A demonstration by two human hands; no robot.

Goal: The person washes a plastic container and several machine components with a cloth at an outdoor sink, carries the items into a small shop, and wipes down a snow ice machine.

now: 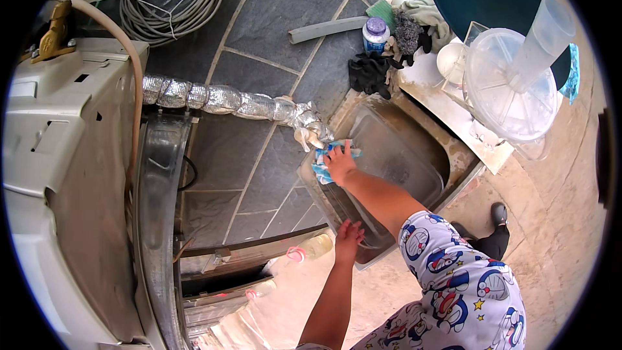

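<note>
A translucent plastic tub rests tilted over a stone sink. My right hand presses a blue and white cloth against the tub's far-left corner, fingers bent over it. At the tub's near-left side, my left hand has its fingers curled at the rim; the thumb side is partly hidden. Right beside the cloth ends a foil-wrapped pipe.
Black gloves, a purple-lidded jar and rags lie behind the sink. To the right, a large clear lid stands on a white board. A bottle of yellowish liquid sits left of my left hand. A metal machine fills the left.
</note>
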